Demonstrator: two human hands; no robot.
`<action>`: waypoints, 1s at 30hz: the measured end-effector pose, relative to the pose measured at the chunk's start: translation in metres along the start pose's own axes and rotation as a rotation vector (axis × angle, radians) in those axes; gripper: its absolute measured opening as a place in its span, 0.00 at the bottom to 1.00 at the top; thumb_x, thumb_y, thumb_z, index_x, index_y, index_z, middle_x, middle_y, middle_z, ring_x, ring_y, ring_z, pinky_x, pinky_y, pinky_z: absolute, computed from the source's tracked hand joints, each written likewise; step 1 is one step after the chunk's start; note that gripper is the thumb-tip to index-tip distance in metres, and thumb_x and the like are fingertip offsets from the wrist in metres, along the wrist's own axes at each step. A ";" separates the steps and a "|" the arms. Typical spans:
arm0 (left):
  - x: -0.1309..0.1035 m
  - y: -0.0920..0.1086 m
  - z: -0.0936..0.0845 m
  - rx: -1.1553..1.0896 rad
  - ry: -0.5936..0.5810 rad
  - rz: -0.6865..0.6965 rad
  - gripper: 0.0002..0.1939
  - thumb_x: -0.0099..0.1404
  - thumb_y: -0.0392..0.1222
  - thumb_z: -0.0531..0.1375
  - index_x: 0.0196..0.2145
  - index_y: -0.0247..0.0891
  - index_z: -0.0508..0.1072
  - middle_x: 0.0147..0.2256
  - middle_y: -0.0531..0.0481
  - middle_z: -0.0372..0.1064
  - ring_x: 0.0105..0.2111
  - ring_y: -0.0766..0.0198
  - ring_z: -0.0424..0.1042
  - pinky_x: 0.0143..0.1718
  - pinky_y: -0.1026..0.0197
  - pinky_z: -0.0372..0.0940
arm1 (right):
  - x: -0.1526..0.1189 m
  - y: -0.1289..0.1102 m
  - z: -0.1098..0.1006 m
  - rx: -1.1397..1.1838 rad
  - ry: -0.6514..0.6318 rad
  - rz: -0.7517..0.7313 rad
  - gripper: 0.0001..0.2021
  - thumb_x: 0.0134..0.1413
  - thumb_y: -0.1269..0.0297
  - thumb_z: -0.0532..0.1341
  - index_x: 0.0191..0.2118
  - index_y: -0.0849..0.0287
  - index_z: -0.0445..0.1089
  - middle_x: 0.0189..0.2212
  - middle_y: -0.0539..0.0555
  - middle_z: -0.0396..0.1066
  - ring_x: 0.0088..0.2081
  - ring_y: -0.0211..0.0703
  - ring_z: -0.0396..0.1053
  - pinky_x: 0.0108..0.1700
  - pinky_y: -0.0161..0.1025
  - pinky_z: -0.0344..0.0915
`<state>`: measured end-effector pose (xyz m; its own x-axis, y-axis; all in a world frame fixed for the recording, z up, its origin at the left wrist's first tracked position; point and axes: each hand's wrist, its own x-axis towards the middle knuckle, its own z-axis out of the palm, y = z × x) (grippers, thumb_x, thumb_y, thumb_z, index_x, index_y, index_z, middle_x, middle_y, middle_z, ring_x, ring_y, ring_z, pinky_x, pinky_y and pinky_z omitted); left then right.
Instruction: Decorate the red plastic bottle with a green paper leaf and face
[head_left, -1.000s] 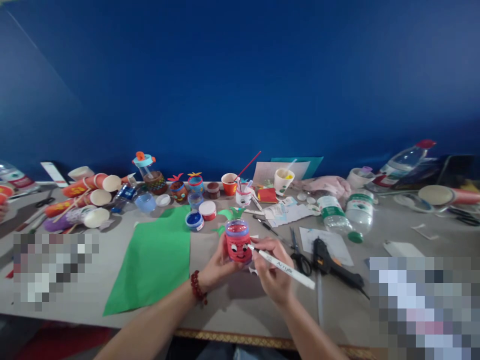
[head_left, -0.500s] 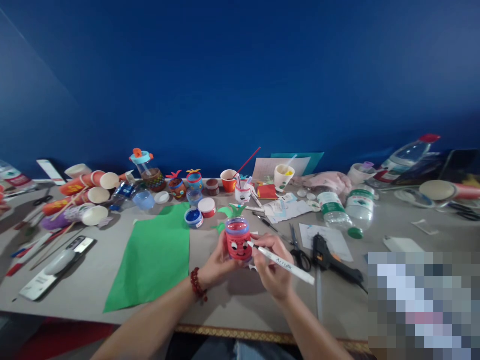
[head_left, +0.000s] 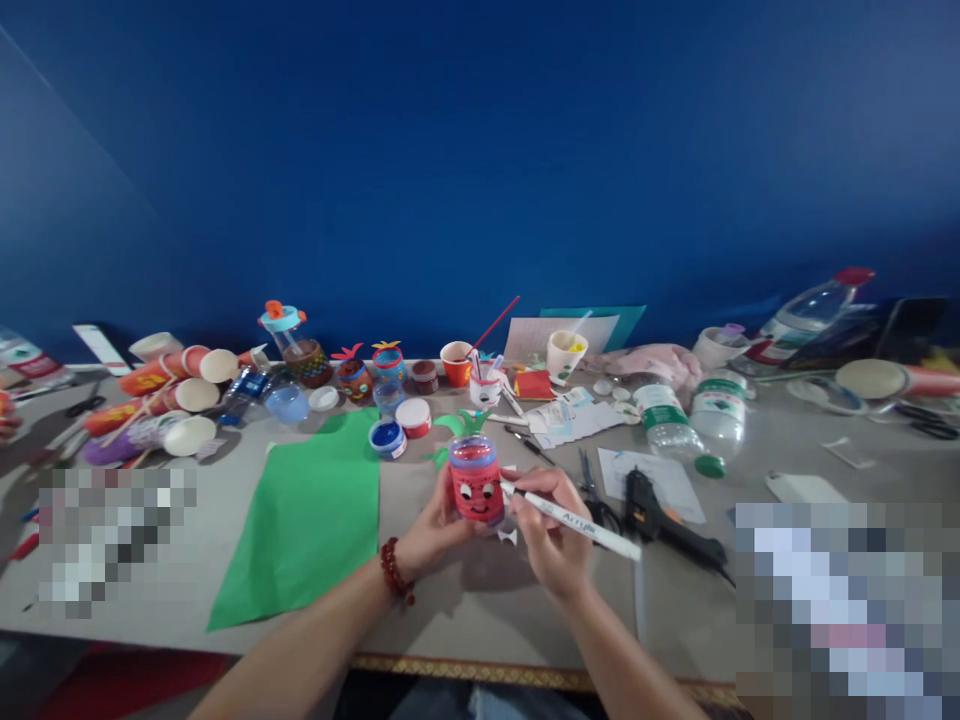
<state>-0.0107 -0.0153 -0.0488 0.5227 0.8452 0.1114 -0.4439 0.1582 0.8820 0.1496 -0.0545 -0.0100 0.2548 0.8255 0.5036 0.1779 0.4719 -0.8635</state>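
My left hand [head_left: 435, 530] is wrapped round a small red-painted jar [head_left: 477, 490] with a clear rim, a face with eyes and a smile, and green leaf shapes behind its top. In my right hand [head_left: 555, 535] is a white acrylic marker [head_left: 581, 523], held like a pen. Its tip is close to the right side of the jar's face; whether it touches I cannot tell. White paper scraps [head_left: 508, 537] lie just beside the jar. An open pot of blue paint [head_left: 387, 437] and a white-lidded red pot [head_left: 414, 414] stand behind to the left.
Green paper [head_left: 300, 540] lies at left. To the right are scissors [head_left: 600, 505], a black glue gun [head_left: 667, 525] and plastic bottles [head_left: 716, 415]. Paper cups [head_left: 187, 395] lie at far left. Decorated jars [head_left: 354, 378] stand along the blue wall [head_left: 480, 180].
The marker has shifted slightly right, its tip drawing back a little from the jar's face. My left hand keeps hold of the jar, almost unmoved.
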 end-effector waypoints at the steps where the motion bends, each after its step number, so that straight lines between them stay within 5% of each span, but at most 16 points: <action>1: 0.000 0.000 0.000 -0.012 0.007 -0.002 0.39 0.52 0.37 0.71 0.58 0.50 0.61 0.57 0.47 0.65 0.56 0.51 0.64 0.56 0.50 0.61 | 0.000 -0.001 0.000 0.030 0.010 0.021 0.02 0.56 0.69 0.59 0.36 0.56 0.67 0.30 0.50 0.70 0.28 0.40 0.70 0.35 0.39 0.68; 5: 0.000 0.004 0.002 -0.038 0.034 -0.019 0.35 0.52 0.38 0.70 0.56 0.45 0.64 0.54 0.43 0.67 0.54 0.48 0.67 0.55 0.47 0.62 | 0.002 -0.002 0.001 0.112 0.075 0.079 0.01 0.57 0.67 0.59 0.35 0.57 0.67 0.24 0.47 0.68 0.23 0.36 0.65 0.28 0.34 0.64; 11: 0.002 0.009 0.006 -0.110 0.037 -0.041 0.37 0.50 0.38 0.71 0.56 0.45 0.64 0.55 0.42 0.66 0.55 0.45 0.67 0.54 0.43 0.62 | 0.008 -0.001 0.005 0.113 0.152 0.179 0.05 0.60 0.62 0.59 0.39 0.56 0.67 0.24 0.47 0.69 0.28 0.39 0.68 0.33 0.35 0.66; 18: 0.006 0.009 0.000 -0.172 0.052 0.003 0.36 0.51 0.36 0.69 0.57 0.45 0.63 0.54 0.43 0.68 0.55 0.48 0.67 0.57 0.45 0.59 | 0.008 0.009 0.009 -0.078 0.041 0.233 0.13 0.60 0.56 0.58 0.45 0.57 0.69 0.32 0.52 0.74 0.32 0.42 0.70 0.35 0.36 0.68; 24: 0.004 0.009 -0.004 -0.161 0.094 -0.012 0.35 0.53 0.34 0.66 0.57 0.48 0.63 0.54 0.47 0.69 0.54 0.54 0.69 0.57 0.52 0.59 | 0.000 0.017 0.012 -0.112 -0.019 0.153 0.11 0.57 0.59 0.62 0.44 0.57 0.70 0.33 0.52 0.73 0.30 0.41 0.70 0.34 0.35 0.68; 30: 0.004 0.012 0.003 -0.160 0.074 0.024 0.31 0.54 0.34 0.67 0.54 0.47 0.64 0.53 0.47 0.69 0.54 0.53 0.68 0.58 0.49 0.59 | 0.000 0.014 0.013 -0.146 -0.068 0.010 0.07 0.59 0.64 0.61 0.43 0.55 0.72 0.34 0.52 0.72 0.32 0.41 0.70 0.37 0.36 0.68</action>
<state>-0.0118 -0.0120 -0.0361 0.4584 0.8839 0.0928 -0.5688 0.2116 0.7948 0.1403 -0.0435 -0.0224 0.1935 0.8513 0.4877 0.3135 0.4174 -0.8529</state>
